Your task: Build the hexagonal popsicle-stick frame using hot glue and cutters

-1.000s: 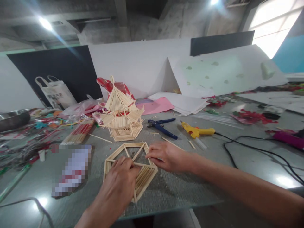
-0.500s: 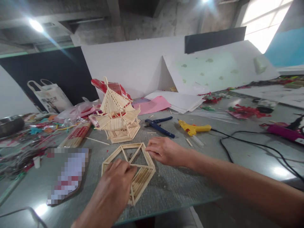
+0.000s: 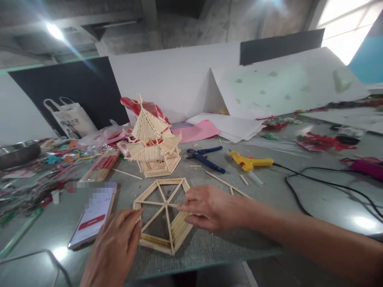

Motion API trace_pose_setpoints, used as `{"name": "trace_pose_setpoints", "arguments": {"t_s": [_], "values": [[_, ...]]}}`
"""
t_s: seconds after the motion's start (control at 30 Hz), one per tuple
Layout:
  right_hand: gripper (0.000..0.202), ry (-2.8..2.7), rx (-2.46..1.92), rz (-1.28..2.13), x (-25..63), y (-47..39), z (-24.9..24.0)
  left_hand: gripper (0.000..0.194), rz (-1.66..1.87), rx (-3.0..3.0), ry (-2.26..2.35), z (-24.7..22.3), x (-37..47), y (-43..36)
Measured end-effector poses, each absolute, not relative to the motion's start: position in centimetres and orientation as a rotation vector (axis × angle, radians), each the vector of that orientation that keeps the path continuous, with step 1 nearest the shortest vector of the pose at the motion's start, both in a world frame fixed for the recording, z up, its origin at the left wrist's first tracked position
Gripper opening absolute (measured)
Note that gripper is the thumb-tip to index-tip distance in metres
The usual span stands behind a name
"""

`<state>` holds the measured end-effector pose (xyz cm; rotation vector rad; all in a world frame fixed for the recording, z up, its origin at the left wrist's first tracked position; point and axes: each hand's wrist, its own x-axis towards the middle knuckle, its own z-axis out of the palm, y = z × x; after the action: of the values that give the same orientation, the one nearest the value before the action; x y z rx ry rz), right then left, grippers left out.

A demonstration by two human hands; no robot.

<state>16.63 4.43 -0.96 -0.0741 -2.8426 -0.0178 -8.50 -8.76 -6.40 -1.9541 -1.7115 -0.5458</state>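
A hexagonal frame of thin wooden sticks (image 3: 155,245) lies flat on the table, with spokes crossing at its middle. Its lower right section is filled with slats laid side by side. My left hand (image 3: 115,239) holds the frame's left edge, thumb and fingers close together. My right hand (image 3: 211,207) reaches over the right side, fingertips bent down onto the rim and slats; whether a loose stick is between them is hidden. Behind the frame stands a small stick pavilion (image 3: 155,153) with a pointed roof. Loose sticks (image 3: 220,180) lie beyond my right hand.
Blue cutting pliers (image 3: 206,159) and a yellow glue gun (image 3: 251,161) with a black cord lie behind my right hand. A phone (image 3: 92,217) is at the left, near bundled sticks (image 3: 100,167). Craft scraps and a metal bowl (image 3: 19,153) fill the far left.
My left hand has moved from over the frame's middle to its left edge, baring the spokes. My right hand has shifted from the upper right rim down the right side, exposing loose sticks behind it.
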Motion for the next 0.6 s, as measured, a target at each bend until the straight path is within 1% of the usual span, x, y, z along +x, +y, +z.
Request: {"name": "trace_pose_setpoints", "arguments": {"t_s": [0.1, 0.23, 0.37, 0.6], "values": [[0.027, -2.831, -0.158, -0.027, 16.6, 4.3, -0.6, 0.031, -0.513, -1.881, -1.793, -7.0, -9.1, -9.1], [0.024, -2.660, -0.451, -0.004, 17.1, 6.4, -1.1, 0.038, -0.498, -1.784, -2.056, -7.3, -9.3, -8.9], [0.022, -2.607, -0.685, -0.033, 17.3, 8.5, -1.9, 0.036, -0.577, -1.812, -2.269, -7.0, -8.8, -8.5], [0.021, -2.666, -0.858, 0.008, 17.0, 8.5, -2.1, 0.034, -0.663, -1.770, -2.487, -5.7, -8.3, -7.5]]}}
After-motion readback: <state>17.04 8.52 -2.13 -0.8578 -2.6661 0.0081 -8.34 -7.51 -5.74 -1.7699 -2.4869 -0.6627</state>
